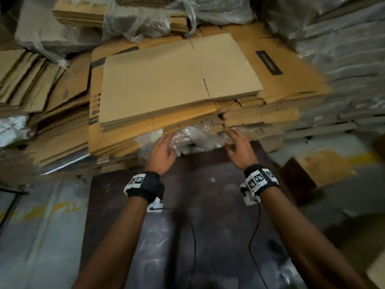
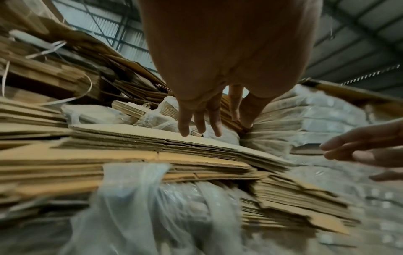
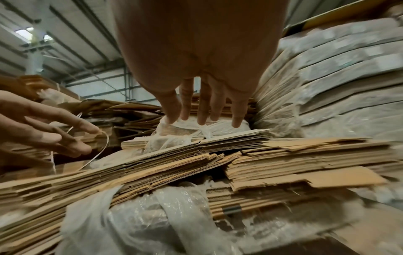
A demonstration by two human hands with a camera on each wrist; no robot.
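Observation:
A stack of flattened brown cardboard boxes [image 1: 179,80] lies in front of me, its near edge [image 2: 152,151] facing my hands. Clear plastic wrap [image 1: 193,138] bulges out from under that edge. My left hand [image 1: 164,151] is held in the air just before the wrap, fingers spread and straight, holding nothing. My right hand [image 1: 237,147] is beside it at the same height, fingers also spread, empty. In the left wrist view my left hand [image 2: 200,120] hovers over the top sheet. In the right wrist view my right hand [image 3: 205,110] hovers above the stack edge [image 3: 218,155].
More flattened cardboard [image 1: 31,80] is piled at the left, plastic-wrapped bundles [image 1: 343,59] at the right and back. A dark board [image 1: 208,205] lies on the floor below my arms. A loose strap [image 3: 102,148] curls by the left pile.

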